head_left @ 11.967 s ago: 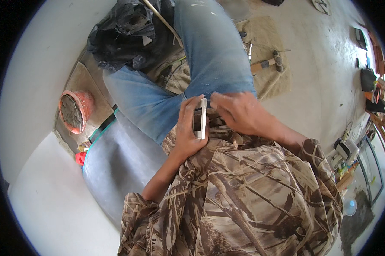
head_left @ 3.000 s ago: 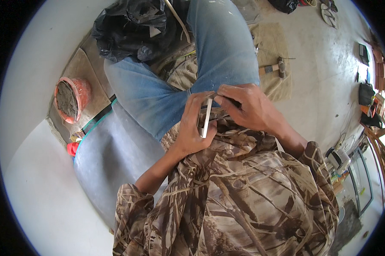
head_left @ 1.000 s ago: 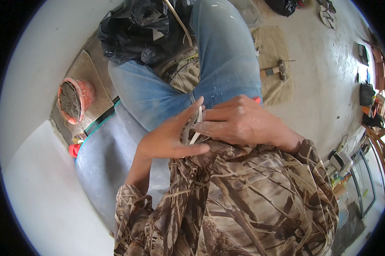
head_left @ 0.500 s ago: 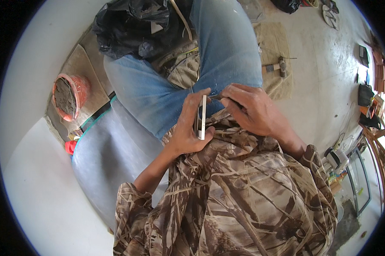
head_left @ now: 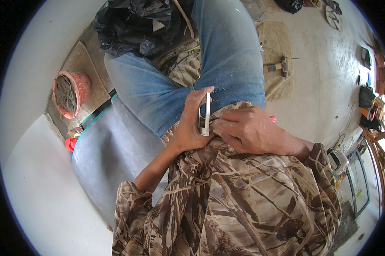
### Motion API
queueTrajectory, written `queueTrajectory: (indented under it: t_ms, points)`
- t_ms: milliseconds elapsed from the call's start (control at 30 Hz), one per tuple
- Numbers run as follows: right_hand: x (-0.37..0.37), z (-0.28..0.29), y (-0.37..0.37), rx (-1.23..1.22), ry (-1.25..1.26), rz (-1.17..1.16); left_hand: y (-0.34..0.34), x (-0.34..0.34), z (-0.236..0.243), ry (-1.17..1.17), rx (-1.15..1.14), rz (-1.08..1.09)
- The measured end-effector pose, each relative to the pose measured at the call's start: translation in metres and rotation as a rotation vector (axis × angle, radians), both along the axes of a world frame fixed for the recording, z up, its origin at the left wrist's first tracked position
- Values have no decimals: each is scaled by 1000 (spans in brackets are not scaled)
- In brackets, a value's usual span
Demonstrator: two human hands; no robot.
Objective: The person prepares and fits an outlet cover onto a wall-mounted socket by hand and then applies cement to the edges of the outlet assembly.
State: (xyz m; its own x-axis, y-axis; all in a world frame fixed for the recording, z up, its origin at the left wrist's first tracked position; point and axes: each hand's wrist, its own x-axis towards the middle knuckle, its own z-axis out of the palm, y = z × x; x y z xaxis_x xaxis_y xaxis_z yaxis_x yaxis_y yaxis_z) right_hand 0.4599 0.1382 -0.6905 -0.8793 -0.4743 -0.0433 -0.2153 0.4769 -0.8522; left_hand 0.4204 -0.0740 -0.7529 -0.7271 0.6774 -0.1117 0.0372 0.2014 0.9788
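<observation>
In front of my lap, my left hand (head_left: pixel 191 117) grips a small white rectangular frame (head_left: pixel 207 112), thumb at its near end and fingertips at its far end. The frame stands on edge, with an opening in its side. Close against its right side, my right hand (head_left: pixel 243 130) is closed with fingers curled and pressed together. A short red end (head_left: pixel 272 118) shows beyond the back of that hand, seemingly part of a thin tool. The rest of it is hidden by the fingers. Pale dust specks lie on my jeans (head_left: pixel 231 64).
A hammer (head_left: pixel 282 67) rests on a tan cloth (head_left: pixel 271 38) to the right. On the left stands a red bucket (head_left: pixel 82 87) of grey mortar, beside a grey-blue padded surface (head_left: pixel 111 149). A black plastic bag (head_left: pixel 128 30) lies at the far left.
My right hand has moved from the frame's far end toward me, down to its near end. The thin dark tip seen before is now hidden. The left hand keeps its hold.
</observation>
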Motion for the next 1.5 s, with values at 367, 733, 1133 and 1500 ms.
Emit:
queueTrajectory:
  t_ms: [367,733,1133,1500]
  points:
    - [2,0,-2,-29,31,-10,3,1,-4,-5,5,25]
    - [-4,0,3,-26,-5,39,2,-1,-4,35,16,21]
    - [-2,-1,9,-41,-23,100,3,4,-8,18,22,64]
    - [-1,-12,16,-387,-75,-25,2,-10,16,-12,-9,85]
